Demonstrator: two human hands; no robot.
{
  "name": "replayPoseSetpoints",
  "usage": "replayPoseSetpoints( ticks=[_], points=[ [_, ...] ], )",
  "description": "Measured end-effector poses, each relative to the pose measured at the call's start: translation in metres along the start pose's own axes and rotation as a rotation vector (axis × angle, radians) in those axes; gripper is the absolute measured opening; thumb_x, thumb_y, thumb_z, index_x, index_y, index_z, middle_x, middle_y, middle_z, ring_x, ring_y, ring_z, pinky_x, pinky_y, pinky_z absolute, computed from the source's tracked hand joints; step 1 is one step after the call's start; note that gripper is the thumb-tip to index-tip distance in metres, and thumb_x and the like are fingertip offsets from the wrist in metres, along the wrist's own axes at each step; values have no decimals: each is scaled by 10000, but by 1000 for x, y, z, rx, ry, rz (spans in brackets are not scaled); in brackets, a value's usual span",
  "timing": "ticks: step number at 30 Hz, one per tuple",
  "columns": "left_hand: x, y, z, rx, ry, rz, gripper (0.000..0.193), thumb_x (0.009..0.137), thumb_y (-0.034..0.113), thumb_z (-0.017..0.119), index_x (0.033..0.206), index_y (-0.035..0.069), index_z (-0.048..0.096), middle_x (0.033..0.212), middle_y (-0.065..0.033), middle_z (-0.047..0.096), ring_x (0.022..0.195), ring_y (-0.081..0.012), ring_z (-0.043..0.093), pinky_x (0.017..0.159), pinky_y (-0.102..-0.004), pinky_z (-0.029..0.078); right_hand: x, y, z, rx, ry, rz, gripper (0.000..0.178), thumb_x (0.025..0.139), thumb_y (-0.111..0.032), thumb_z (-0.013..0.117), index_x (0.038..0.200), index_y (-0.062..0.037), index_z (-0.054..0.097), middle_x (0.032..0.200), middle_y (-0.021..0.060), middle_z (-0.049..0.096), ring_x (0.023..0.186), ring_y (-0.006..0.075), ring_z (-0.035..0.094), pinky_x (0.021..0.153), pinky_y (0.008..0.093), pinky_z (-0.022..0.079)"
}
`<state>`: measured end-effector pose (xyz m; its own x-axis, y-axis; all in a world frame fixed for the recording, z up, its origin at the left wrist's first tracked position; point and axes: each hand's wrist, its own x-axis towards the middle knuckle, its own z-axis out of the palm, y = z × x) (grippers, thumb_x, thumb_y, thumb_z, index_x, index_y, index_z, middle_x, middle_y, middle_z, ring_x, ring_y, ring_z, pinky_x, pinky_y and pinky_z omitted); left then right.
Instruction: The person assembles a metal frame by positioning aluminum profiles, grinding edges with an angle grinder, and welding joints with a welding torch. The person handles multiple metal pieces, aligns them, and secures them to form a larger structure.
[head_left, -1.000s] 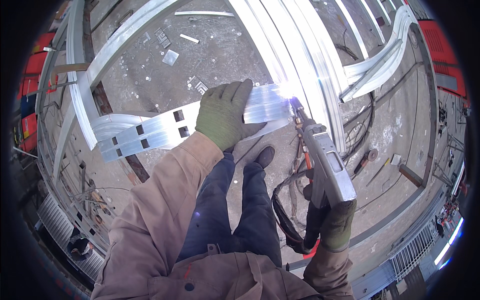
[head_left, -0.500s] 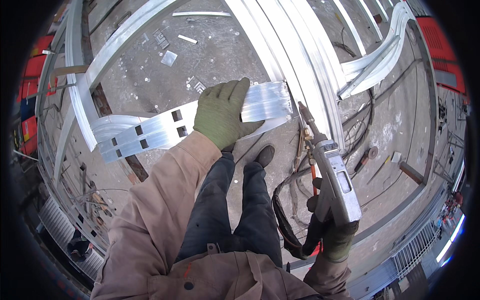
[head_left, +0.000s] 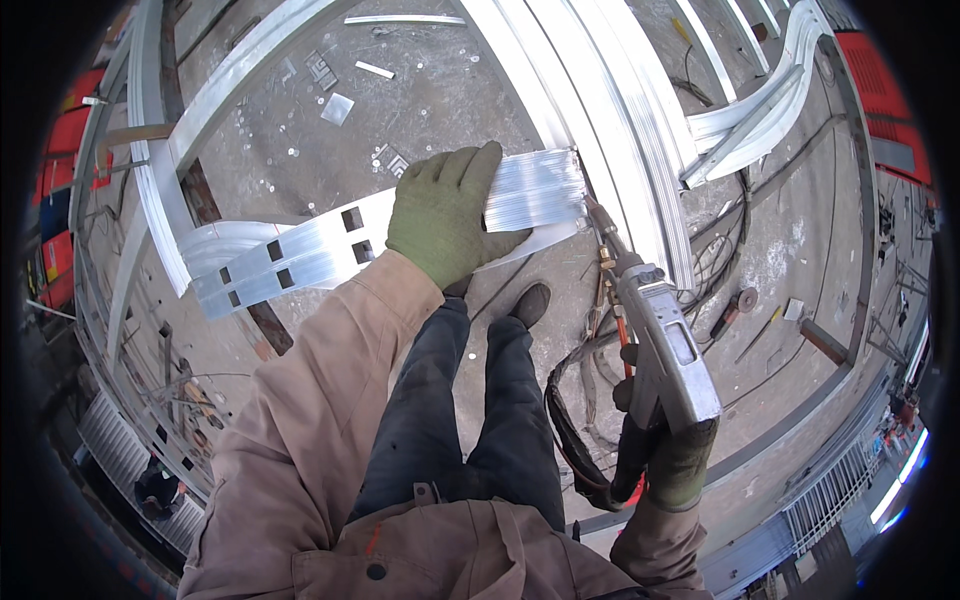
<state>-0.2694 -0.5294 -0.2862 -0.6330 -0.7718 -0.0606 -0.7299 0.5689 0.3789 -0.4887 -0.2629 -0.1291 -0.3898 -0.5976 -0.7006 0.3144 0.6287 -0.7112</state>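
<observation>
Pausing, seemingly: torch (head_left: 668, 345) no longer sparking, back beside the strip (head_left: 530, 188).
Left hand (head_left: 438, 215) grips strip; right hand (head_left: 680, 468) holds torch.

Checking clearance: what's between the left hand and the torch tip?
Head view: the ridged end of the silvery plate lies between the left hand and torch tip.
</observation>
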Motion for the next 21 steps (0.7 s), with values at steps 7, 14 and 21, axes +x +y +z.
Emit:
replayPoseSetpoints(
  ticks=[7,14,21],
  points=[
    [-1,0,2,43,-23,-16,1121,849,686,993,1704,96,574,1554,-220,720,1462,-449,701,1299,-658,503,4,1,1,-14,-15,-10,1401,864,-1046,739,1718,49,546,1479,185,768,1059,213,785,836,325,617],
    [-1,2,3,53,-38,-33,1139,832,667,1006,1718,104,563,1577,-211,716,1486,-439,684,1322,-643,483,5,5,3,-56,-10,-63,1329,919,-1017,713,1709,42,557,1473,179,766,1078,208,783,791,296,607],
    [-1,-1,3,36,-13,-18,1110,824,636,1018,1693,104,577,1582,-217,712,1471,-458,692,1308,-658,488,-1,3,2,-169,10,-43,1317,935,-1041,652,1687,38,573,1466,142,755,1107,182,770,714,248,567]
  ],
)
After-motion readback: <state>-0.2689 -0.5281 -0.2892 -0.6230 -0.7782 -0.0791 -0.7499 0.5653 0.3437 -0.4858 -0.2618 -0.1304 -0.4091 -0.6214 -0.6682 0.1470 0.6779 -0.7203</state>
